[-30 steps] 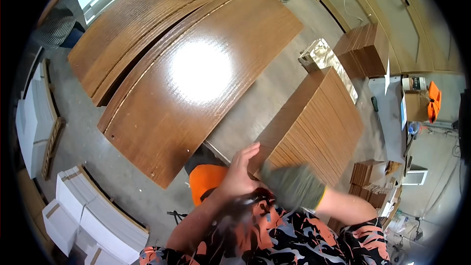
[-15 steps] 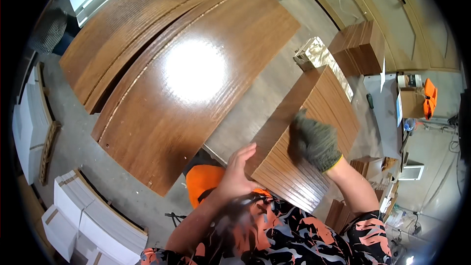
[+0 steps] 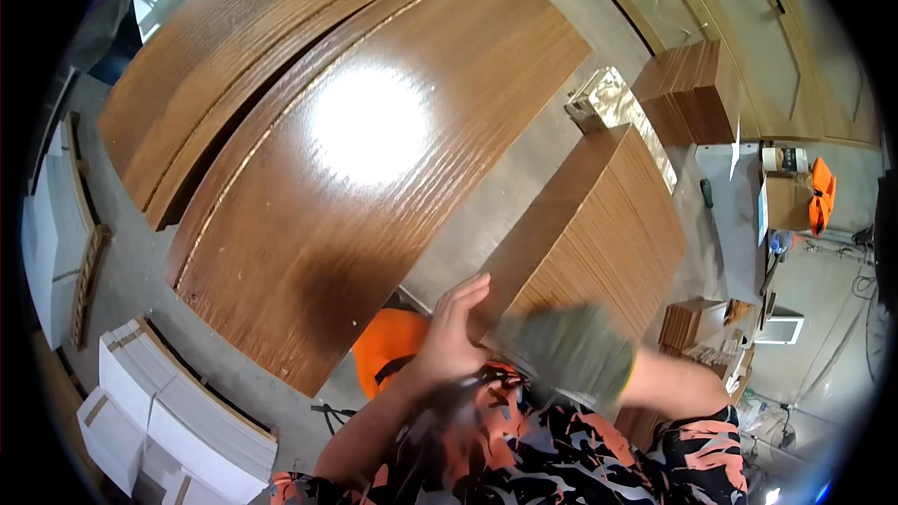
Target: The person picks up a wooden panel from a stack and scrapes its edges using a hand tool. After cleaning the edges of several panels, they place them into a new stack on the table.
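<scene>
A stack of brown wood-grain strips [image 3: 603,234] stands on edge on the worktable, close in front of me, its narrow edges facing up. My bare left hand [image 3: 454,323] rests flat against the stack's near left end, with its fingers stretched out. My right hand [image 3: 571,355], in a grey-green knitted glove, is over the near end of the same stack. Motion smears its fingers, so whether it holds anything is hidden. Just beyond the stack's far end sits a block with a pale, marbled shiny face [image 3: 625,108].
Two large glossy brown panels [image 3: 468,122] fill the left and far side, a dark gap between them. Another brown stack [image 3: 687,93] stands at the far right, near a screwdriver [image 3: 706,193]. White board stacks [image 3: 192,411] lie at the lower left. An orange object [image 3: 385,344] is beside my left arm.
My gloved right hand has moved from the middle of the stack toward me, to its near end. My left hand stays at the stack's end.
</scene>
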Motion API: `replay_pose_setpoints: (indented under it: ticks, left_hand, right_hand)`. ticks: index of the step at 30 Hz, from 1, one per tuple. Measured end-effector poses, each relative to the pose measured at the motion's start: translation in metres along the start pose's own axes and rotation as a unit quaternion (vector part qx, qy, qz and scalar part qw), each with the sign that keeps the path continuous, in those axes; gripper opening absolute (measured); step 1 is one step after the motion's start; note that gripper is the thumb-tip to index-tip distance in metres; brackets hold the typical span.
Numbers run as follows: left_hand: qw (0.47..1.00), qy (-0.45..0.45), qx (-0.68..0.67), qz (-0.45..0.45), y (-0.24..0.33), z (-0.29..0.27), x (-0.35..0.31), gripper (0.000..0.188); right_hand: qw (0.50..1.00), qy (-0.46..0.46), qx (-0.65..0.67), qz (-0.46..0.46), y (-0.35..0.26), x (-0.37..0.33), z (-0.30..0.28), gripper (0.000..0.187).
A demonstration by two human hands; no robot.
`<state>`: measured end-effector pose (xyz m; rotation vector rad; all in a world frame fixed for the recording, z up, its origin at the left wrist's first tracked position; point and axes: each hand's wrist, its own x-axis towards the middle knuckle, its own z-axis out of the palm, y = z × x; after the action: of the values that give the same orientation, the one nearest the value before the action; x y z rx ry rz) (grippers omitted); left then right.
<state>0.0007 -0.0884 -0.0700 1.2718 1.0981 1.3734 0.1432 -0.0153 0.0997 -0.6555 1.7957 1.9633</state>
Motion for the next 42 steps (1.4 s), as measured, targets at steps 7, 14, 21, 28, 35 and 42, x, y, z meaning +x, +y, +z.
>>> replay_pose_setpoints:
  ticks: [7,14,21,28,35,42]
  left_hand:
    - [0.999,-0.018,-0.005,0.027,0.007,-0.005,0.009,0.087]
    - [1.000,-0.008,0.005,-0.022,0.001,-0.005,-0.004,0.091]
    - [1.000,0.002,0.013,0.009,-0.001,0.001,0.000,0.090]
    - [1.000,0.003,0.003,0.002,-0.002,-0.003,-0.002,0.089]
    - [0.999,0.001,0.032,-0.005,0.000,-0.005,-0.004,0.086]
    - [0.999,0.015,0.046,0.021,-0.010,-0.003,-0.007,0.102]
  right_hand:
    - [0.353,0.077,0.928,0.093,0.050,0.012,0.016,0.029]
    - [0.395,-0.052,0.817,0.416,0.005,-0.009,0.105,0.020]
    - [0.430,0.033,0.887,0.165,0.066,-0.008,0.070,0.028]
    - [0.394,0.007,0.911,0.124,0.066,0.003,0.067,0.027]
    - [0.430,-0.375,0.795,0.207,0.024,-0.007,0.124,0.041]
    - [0.439,-0.147,0.818,0.341,0.019,-0.023,0.139,0.022]
